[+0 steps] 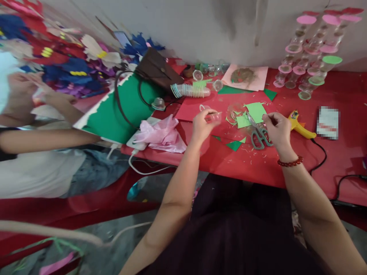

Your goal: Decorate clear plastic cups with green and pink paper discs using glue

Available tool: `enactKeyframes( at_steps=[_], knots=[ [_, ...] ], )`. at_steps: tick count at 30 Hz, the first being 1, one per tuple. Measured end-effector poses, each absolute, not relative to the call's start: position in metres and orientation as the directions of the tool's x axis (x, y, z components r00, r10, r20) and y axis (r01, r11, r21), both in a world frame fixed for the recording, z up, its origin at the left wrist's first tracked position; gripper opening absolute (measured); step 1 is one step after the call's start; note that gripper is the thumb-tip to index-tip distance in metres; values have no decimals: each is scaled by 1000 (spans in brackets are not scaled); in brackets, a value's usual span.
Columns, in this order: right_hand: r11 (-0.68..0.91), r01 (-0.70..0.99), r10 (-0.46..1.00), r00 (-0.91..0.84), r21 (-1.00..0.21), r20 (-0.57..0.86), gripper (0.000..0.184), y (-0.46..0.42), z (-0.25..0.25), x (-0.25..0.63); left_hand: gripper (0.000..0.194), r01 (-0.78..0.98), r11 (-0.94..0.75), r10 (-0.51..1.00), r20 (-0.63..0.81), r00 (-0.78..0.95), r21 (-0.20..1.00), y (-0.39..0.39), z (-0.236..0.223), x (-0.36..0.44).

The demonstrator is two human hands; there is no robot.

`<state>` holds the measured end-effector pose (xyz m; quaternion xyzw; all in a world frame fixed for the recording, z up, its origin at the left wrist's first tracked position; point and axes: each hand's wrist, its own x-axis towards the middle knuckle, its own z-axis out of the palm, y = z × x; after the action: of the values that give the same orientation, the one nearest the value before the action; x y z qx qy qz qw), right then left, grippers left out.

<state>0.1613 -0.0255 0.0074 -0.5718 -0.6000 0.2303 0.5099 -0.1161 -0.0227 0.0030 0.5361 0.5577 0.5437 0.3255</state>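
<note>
My left hand [200, 126] is closed around a small clear plastic cup [215, 117], held over the red sheet. My right hand [278, 129] is closed, thumb and fingertips pinched together; what they hold, if anything, is too small to make out. Just left of it lie grey-handled scissors [258, 133], blades resting against a light green paper piece [256, 111]. Thin green trimmings [233, 120] and dark green scraps [234, 145] are scattered around. To the right of my right hand lies a yellow glue gun [303, 127] with a black cord.
A row of nested clear cups [191, 91] lies behind my left hand. Joined cup pieces [311, 57] stand at the back right. A pink plastic bag [163, 134], a brown bag [153, 70] and a green board [130, 97] lie left. Another person's hands [24, 86] are at far left.
</note>
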Motion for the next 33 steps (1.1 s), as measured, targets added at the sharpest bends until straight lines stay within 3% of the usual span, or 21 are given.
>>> enactKeyframes(
  at_steps=[6,13,17,19,22,24,26,29,31,33],
  knots=[
    [281,612,916,59,-739,397,17,-29,10,159,46,481,-167,928,302,-218,861,-16,-19,-130],
    [308,695,913,-24,-649,408,17,-25,5,164,44,571,-215,911,373,-175,792,-29,-17,-135],
    [217,839,938,-39,-498,344,28,-26,5,167,15,445,-208,795,416,-442,871,-34,-11,-149],
    [161,890,952,-26,-426,306,35,-27,4,168,26,412,-176,756,391,-525,894,-35,-9,-155],
    [161,875,952,-16,-457,304,25,-26,1,169,18,599,-148,744,488,-456,787,-37,-10,-161],
    [215,807,943,-25,-550,332,14,-25,-1,169,47,718,-151,735,563,-378,680,-38,-12,-162],
    [238,751,940,-18,-616,341,24,-25,-1,168,61,743,-184,775,560,-293,643,-37,-14,-160],
    [171,795,946,33,-582,322,14,-26,2,167,49,715,-250,875,469,-123,653,-32,-14,-152],
    [140,839,939,56,-526,339,25,-27,4,165,42,694,-286,903,428,-36,661,-30,-12,-147],
    [140,848,931,63,-511,359,24,-28,5,165,30,667,-304,903,428,-25,680,-28,-9,-143]
  ],
)
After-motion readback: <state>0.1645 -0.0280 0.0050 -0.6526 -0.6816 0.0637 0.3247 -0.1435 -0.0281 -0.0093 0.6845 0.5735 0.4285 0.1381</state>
